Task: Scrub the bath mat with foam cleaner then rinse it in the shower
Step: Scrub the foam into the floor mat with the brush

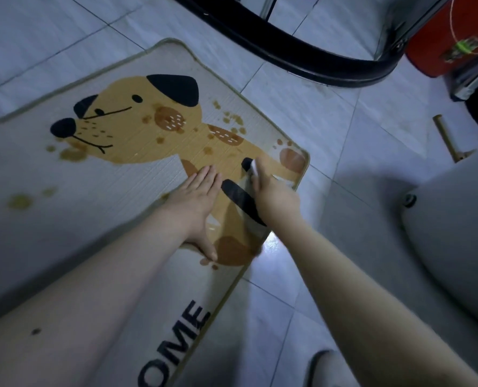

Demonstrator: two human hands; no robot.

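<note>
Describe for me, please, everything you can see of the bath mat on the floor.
The bath mat is pale, ribbed fabric with a trimmed edge, printed with a tan dog and black letters "OME". It lies flat on the tiled floor, spotted with brown stains. The left hand presses flat on it; the right hand grips a blurred white thing against it.

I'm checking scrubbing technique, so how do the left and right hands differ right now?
The left hand lies flat with straight fingers pressed on the mat; the right hand curls round a small white scrubbing tool. The left holds nothing; the right holds the tool against the mat near its corner. Both are bare and over the dog print.
</note>
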